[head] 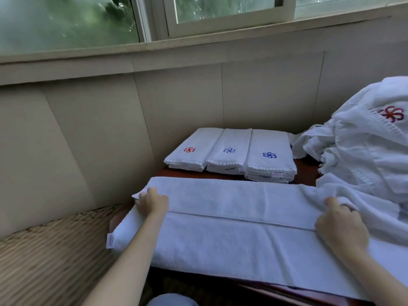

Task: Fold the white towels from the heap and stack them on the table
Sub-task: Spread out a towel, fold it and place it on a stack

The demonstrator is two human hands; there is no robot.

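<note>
Terry towel (231, 217) like this is soft and floppy w/ zero stiffness, so it'll sag wherever it isn't supported — light enough for two hands, but grippy against itself, so layers tend to drag rather than slide. Best place to take hold IMO is the two short ends right at the folded edge, which is pretty much where the hands are now.

Left hand (152, 203) is at about 9 o'clock on the towel, fingers curled over the far left corner — that grip is holding cloth. Right hand (341, 224) is at 3 o'clock, fingers bunched into the towel's right end, also holding cloth, close against the heap (364, 151). Can't tell how many layers each is pinching.

Towel is lying lengthwise across the near side of the dark red counter (306, 171), already folded once along its length — a seam runs left to right through the middle. Its left end hangs off the counter edge w/ a small tag showing. Plain white, nubby pile, no logo visible on this face.

At 12 o'clock from it sit three folded stacks (229, 151) side by side, one w/ a red pinwheel logo, two w/ blue. The unfolded heap is at 2 o'clock, a red logo showing on top.

Risk prob is the overhanging end pulling the fold crooked.
</note>
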